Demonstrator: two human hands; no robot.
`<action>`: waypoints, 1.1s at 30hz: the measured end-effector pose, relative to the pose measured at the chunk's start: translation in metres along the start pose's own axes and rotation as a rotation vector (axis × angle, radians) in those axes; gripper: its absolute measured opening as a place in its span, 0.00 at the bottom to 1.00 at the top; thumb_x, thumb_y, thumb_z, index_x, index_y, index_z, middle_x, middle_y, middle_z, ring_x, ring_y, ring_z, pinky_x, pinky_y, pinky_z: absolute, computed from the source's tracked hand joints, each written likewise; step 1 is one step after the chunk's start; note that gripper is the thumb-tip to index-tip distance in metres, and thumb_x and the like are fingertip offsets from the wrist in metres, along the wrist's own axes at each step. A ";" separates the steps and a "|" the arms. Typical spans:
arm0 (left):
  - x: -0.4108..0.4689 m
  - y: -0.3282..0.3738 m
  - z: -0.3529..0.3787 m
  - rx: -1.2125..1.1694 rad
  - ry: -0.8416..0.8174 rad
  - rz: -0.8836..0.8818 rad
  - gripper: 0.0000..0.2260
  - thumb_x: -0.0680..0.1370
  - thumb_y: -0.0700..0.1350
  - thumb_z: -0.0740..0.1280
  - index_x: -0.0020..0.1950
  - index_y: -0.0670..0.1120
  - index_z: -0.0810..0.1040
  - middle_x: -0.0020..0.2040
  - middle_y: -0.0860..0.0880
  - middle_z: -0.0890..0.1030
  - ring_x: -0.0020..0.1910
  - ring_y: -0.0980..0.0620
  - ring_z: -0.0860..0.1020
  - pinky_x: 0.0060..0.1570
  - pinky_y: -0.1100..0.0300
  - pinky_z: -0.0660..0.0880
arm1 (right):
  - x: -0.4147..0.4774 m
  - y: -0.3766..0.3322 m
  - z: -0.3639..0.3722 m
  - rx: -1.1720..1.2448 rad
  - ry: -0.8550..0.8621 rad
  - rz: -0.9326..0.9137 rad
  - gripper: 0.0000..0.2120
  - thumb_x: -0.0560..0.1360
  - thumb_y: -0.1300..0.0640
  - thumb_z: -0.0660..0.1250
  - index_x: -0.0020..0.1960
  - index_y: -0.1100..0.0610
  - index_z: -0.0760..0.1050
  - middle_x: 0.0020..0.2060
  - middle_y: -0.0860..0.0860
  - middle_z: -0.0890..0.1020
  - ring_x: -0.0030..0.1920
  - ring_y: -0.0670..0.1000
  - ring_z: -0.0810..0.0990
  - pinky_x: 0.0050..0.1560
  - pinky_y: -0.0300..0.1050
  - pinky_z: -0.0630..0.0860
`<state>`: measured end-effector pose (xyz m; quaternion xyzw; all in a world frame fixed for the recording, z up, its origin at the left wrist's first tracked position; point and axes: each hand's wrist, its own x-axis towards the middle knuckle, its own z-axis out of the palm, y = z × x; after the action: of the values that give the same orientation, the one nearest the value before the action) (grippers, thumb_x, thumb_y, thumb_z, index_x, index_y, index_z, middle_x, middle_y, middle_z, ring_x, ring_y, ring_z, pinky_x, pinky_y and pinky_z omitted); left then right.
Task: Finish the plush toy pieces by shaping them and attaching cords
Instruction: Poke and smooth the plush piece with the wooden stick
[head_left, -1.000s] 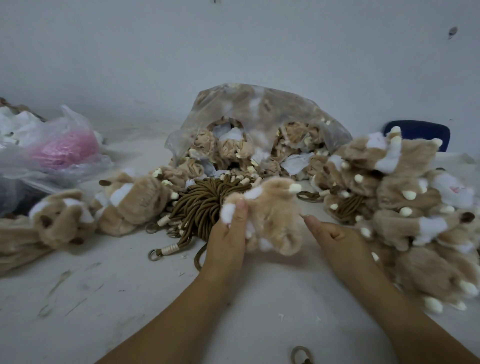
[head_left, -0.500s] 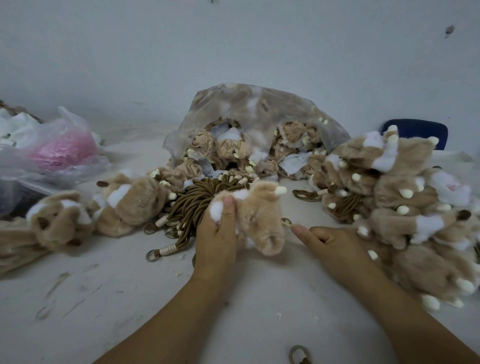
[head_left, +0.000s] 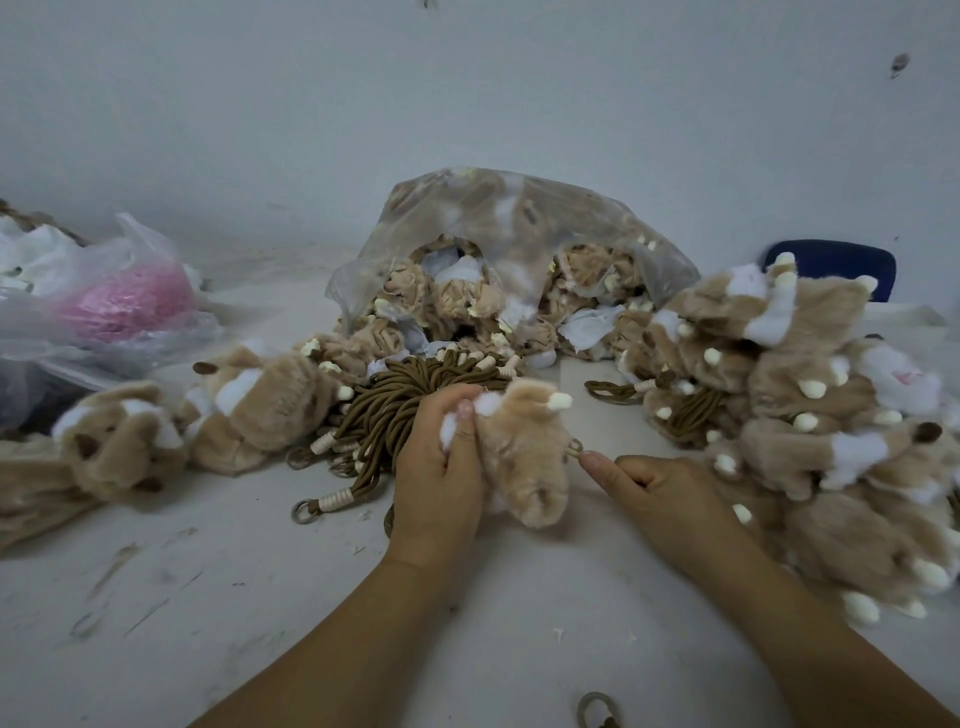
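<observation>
— What lies nearest?
— A metal ring (head_left: 597, 709) at the counter's (head_left: 208, 597) near edge.
— And the hands?
— The left hand (head_left: 441, 467) has its fingers curled round a tan plush toy (head_left: 524, 452). The right hand (head_left: 670, 493) pinches a small loop (head_left: 574, 447) at the toy's right side.
— What crowds them?
— A bundle of brown cords (head_left: 395, 400) just behind the left hand, and a heap of toys (head_left: 810, 415) against the right wrist. More toys (head_left: 249, 405) lie to the left. Farther back are a clear bag (head_left: 519, 234) of plush pieces, a pink bundle (head_left: 119, 301) in plastic and a blue chair (head_left: 831, 265).

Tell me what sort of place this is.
Probably a small toy-making workshop: a clear bag of unfinished plush pieces, a bundle of brown cords, and a pile of plush toys on a scuffed white table.
</observation>
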<state>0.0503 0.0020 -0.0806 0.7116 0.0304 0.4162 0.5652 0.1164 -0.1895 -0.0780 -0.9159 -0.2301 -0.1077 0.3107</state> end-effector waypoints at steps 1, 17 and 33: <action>0.001 -0.001 -0.001 0.012 0.004 0.008 0.11 0.83 0.43 0.59 0.52 0.60 0.74 0.50 0.63 0.78 0.51 0.69 0.75 0.47 0.77 0.69 | 0.000 0.001 0.000 -0.006 -0.003 -0.010 0.32 0.66 0.25 0.52 0.31 0.56 0.59 0.22 0.48 0.61 0.25 0.46 0.62 0.30 0.45 0.60; 0.000 0.004 0.004 0.029 -0.204 -0.155 0.11 0.74 0.55 0.73 0.50 0.57 0.74 0.48 0.56 0.81 0.46 0.62 0.79 0.45 0.64 0.77 | -0.002 -0.001 0.003 0.107 -0.008 0.016 0.32 0.64 0.25 0.52 0.28 0.55 0.59 0.19 0.46 0.65 0.23 0.44 0.64 0.26 0.39 0.60; 0.001 0.004 0.000 -0.058 -0.193 -0.116 0.10 0.75 0.60 0.63 0.40 0.55 0.76 0.36 0.61 0.80 0.35 0.63 0.78 0.34 0.68 0.74 | -0.003 0.003 -0.001 0.127 -0.019 -0.099 0.34 0.67 0.26 0.57 0.30 0.58 0.57 0.24 0.49 0.59 0.26 0.44 0.59 0.29 0.45 0.58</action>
<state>0.0490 0.0016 -0.0767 0.7289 0.0048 0.3131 0.6088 0.1150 -0.1932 -0.0794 -0.8829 -0.2844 -0.0993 0.3603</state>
